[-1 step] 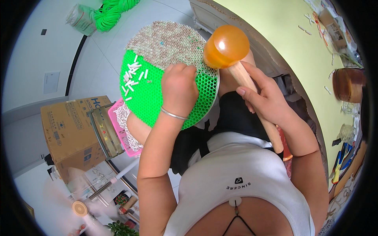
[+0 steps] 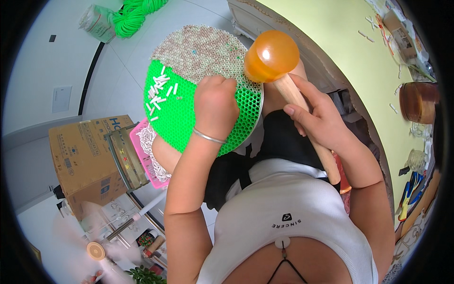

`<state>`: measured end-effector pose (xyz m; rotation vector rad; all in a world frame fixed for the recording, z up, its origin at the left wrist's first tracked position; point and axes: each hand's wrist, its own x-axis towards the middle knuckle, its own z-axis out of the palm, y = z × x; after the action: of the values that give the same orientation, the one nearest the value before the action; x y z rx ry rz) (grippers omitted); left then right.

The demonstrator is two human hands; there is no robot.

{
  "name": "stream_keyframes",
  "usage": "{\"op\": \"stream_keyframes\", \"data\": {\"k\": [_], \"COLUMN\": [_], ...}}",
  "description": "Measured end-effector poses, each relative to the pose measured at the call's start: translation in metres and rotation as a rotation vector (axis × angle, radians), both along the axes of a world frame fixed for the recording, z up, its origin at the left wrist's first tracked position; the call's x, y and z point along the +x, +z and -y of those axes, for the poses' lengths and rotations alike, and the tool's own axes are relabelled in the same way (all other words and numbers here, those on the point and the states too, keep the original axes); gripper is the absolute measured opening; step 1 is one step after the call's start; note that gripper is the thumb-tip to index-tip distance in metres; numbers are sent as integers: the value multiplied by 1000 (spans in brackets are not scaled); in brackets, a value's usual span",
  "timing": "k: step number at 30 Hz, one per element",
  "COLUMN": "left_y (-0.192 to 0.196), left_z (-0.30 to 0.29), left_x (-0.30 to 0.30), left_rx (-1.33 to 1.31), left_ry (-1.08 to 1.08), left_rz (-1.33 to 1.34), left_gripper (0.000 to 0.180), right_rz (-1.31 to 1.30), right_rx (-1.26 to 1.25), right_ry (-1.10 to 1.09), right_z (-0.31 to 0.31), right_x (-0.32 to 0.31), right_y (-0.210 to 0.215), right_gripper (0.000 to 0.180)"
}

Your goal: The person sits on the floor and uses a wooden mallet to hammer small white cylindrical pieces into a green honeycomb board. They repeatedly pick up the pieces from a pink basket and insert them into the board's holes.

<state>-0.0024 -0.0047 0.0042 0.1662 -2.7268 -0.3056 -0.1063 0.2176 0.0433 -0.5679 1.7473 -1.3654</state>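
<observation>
the round green honeycomb board [image 2: 182,120] rests on the person's lap, tilted a little. its far part, beyond the left hand [image 2: 215,106], is already packed with small white tubes [image 2: 203,49] set into the holes; that filled patch covers roughly the upper third to half of the disc. the nearer green part, under and to the left of that hand, shows empty holes, so by the look of it more than half of the filling is left.

the left hand lies knuckles up on the board near the edge of the filled patch, fingers curled down; whether it pinches a tube i cannot tell. a scatter of loose tubes [image 2: 158,90] lies on the green just left of it. the right hand [image 2: 321,123] is clenched around the wooden handle of a mallet [image 2: 272,57], whose orange head hangs over the board's right rim, just beside the left hand. a pink tray [image 2: 142,146] with more tubes sits below the board, left of the left forearm.
</observation>
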Motion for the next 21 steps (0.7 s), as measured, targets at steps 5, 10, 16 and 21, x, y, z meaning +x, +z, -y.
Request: {"op": "stream_keyframes", "data": {"k": [5,10,16,21], "left_y": [2,6,-2,-13], "left_z": [-3,16,98,110], "left_x": [-6,12,43,41], "left_rx": [-26,229,45,-19], "left_ry": [-61,99,549,476], "left_rz": [-18,-88,52,57], "left_gripper": [8,20,19,12], "right_rz": [-18,-26,-492,-567], "right_rx": [15,48,-125,-2], "right_ry": [28,88,216,294], "right_z": [4,8,13,27], "right_x": [3,5,17,6], "right_y": [4,18,26,2], "right_gripper": [56,57,58,56]}}
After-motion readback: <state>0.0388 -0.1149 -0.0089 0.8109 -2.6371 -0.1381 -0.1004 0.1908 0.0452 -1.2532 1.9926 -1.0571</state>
